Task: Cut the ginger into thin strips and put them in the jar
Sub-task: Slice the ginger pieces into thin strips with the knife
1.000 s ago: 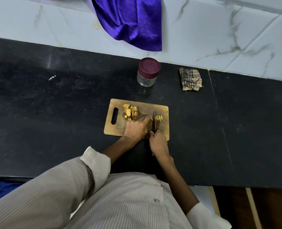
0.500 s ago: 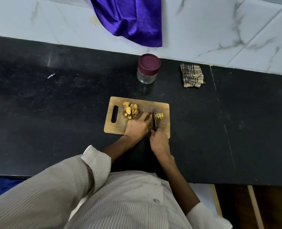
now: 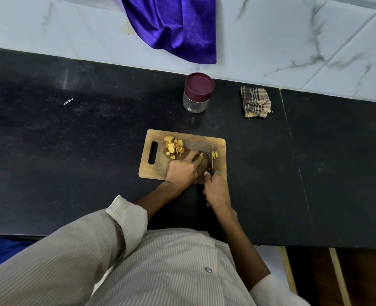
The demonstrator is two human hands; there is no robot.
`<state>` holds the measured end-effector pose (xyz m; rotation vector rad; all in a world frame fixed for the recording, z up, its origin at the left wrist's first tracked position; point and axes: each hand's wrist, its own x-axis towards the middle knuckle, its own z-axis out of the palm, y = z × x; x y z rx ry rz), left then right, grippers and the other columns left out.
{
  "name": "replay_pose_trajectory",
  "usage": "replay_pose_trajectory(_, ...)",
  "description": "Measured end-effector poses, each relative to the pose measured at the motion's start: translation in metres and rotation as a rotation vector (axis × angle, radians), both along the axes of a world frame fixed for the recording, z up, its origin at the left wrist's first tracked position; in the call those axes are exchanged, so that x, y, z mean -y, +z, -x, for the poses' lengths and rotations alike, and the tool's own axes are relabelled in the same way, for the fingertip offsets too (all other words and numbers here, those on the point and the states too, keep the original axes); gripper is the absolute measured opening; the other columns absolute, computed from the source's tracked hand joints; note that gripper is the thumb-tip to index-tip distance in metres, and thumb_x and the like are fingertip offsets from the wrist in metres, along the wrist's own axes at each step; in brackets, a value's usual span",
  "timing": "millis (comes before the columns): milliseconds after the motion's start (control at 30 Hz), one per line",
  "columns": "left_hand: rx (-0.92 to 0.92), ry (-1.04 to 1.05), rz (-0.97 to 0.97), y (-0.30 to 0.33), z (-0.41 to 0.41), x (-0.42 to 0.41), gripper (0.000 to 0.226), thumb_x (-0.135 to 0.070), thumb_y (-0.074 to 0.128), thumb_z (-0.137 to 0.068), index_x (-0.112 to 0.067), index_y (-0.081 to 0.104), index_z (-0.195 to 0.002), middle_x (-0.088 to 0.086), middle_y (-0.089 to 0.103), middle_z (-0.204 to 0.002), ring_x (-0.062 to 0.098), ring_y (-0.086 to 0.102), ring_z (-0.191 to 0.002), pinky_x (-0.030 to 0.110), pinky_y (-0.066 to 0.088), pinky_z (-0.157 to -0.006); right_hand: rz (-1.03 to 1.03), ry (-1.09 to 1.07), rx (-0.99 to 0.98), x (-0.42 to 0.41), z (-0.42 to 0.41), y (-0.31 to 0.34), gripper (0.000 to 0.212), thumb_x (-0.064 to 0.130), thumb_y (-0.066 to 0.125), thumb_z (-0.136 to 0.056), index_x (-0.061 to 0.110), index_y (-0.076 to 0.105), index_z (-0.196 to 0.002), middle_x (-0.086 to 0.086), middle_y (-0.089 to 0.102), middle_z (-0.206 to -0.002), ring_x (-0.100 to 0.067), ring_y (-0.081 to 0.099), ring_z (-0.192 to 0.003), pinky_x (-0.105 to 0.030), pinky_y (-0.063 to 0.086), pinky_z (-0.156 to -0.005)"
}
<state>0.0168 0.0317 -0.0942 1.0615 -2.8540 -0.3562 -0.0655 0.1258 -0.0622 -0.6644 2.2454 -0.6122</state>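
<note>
- One cutting board (image 3: 158, 168) near the worktop's front edge, carrying two ginger lots: a heap of pieces (image 3: 174, 146) toward its handle end, a few cut strips (image 3: 214, 154) by its right edge
- One knife (image 3: 211, 159); right hand (image 3: 216, 191) clamped on its handle, left hand (image 3: 182, 167) pressing a ginger piece (image 3: 201, 154) just left of the blade
- One lidded jar (image 3: 197, 92) and one checked cloth (image 3: 255, 102) at the back edge, well apart
- Black stone worktop (image 3: 72, 140), marble-tiled wall, purple fabric (image 3: 173, 27) hanging
- Bare worktop left and right of the board

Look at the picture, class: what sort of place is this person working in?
Most likely a home kitchen: a dark stone counter against marble-look wall tiles, with a wooden cutting board holding chopped ginger and a lidded jar.
</note>
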Motion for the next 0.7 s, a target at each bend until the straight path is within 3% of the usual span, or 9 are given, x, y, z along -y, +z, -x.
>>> replay_pose_trajectory(133, -0.094, 0.003, 0.000, -0.005, -0.002, 0.000, 0.042, -0.026, 0.067, -0.084, -0.014, 0.062, -0.124, 0.004, 0.055, -0.129, 0.024, 0.067, -0.073, 0.030, 0.050, -0.052, 0.001, 0.001, 0.005, -0.003, 0.004, 0.007, 0.022, 0.037, 0.039, -0.105, 0.017, 0.049, -0.104, -0.018, 0.066, -0.103, -0.036, 0.067, -0.091, -0.049, 0.059, -0.072)
replay_pose_trajectory(267, -0.122, 0.006, 0.016, -0.004, -0.003, 0.000, 0.037, -0.018, 0.062, -0.086, -0.011, 0.063, -0.122, 0.004, 0.056, -0.128, 0.023, 0.066, -0.074, 0.030, 0.050, -0.052, -0.025, 0.013, 0.034, -0.005, 0.008, 0.008, 0.028, 0.038, 0.039, -0.105, 0.014, 0.052, -0.112, -0.019, 0.065, -0.107, -0.034, 0.065, -0.086, -0.039, 0.057, -0.059)
replay_pose_trajectory(367, -0.168, 0.002, 0.015, -0.005, -0.003, 0.001, 0.035, -0.013, 0.070, -0.077, -0.011, 0.068, -0.112, 0.003, 0.062, -0.118, 0.022, 0.065, -0.061, 0.026, 0.046, -0.042, -0.039, 0.009, 0.054, -0.006, 0.010, 0.007, 0.030, 0.038, 0.039, -0.105, 0.013, 0.052, -0.115, -0.019, 0.065, -0.107, -0.026, 0.060, -0.075, -0.027, 0.045, -0.041)
replay_pose_trajectory(433, -0.194, -0.007, 0.033, -0.007, -0.004, 0.001, 0.034, -0.012, 0.073, -0.073, -0.012, 0.070, -0.107, 0.001, 0.064, -0.114, 0.020, 0.063, -0.055, 0.024, 0.044, -0.039, -0.044, 0.000, 0.058, -0.007, 0.012, 0.007, 0.031, 0.038, 0.039, -0.105, 0.013, 0.052, -0.117, -0.017, 0.064, -0.105, -0.025, 0.059, -0.075, -0.025, 0.042, -0.039)
replay_pose_trajectory(500, -0.215, -0.005, 0.035, -0.009, -0.004, 0.001, 0.034, -0.011, 0.072, -0.075, -0.011, 0.069, -0.108, 0.002, 0.063, -0.114, 0.021, 0.064, -0.057, 0.025, 0.046, -0.039, -0.038, 0.000, 0.049, -0.007, 0.012, 0.007, 0.032, 0.039, 0.039, -0.105, 0.013, 0.053, -0.117, -0.015, 0.063, -0.100, -0.027, 0.060, -0.077, -0.030, 0.048, -0.045)
replay_pose_trajectory(567, -0.234, 0.010, 0.008, -0.010, -0.003, 0.002, 0.033, -0.010, 0.067, -0.079, -0.010, 0.068, -0.112, 0.003, 0.062, -0.117, 0.022, 0.065, -0.062, 0.029, 0.051, -0.042, -0.033, 0.019, 0.013, -0.007, 0.011, 0.007, 0.035, 0.042, 0.039, -0.104, 0.014, 0.054, -0.116, -0.014, 0.065, -0.101, -0.032, 0.066, -0.085, -0.044, 0.058, -0.065)
replay_pose_trajectory(633, -0.242, 0.034, -0.010, -0.010, -0.003, 0.002, 0.034, -0.010, 0.063, -0.082, -0.011, 0.066, -0.116, 0.003, 0.061, -0.120, 0.023, 0.066, -0.068, 0.030, 0.053, -0.046, -0.049, 0.032, -0.026, -0.007, 0.010, 0.009, 0.042, 0.048, 0.035, -0.104, 0.014, 0.055, -0.120, -0.014, 0.066, -0.106, -0.033, 0.066, -0.096, -0.053, 0.056, -0.083)
replay_pose_trajectory(700, -0.260, 0.053, -0.023, -0.008, -0.004, 0.001, 0.034, -0.009, 0.063, -0.083, -0.011, 0.067, -0.116, 0.004, 0.061, -0.120, 0.022, 0.067, -0.070, 0.030, 0.052, -0.047, -0.052, 0.039, -0.054, -0.009, 0.009, 0.012, 0.045, 0.048, 0.033, -0.104, 0.014, 0.054, -0.123, -0.014, 0.065, -0.110, -0.034, 0.064, -0.102, -0.051, 0.052, -0.090)
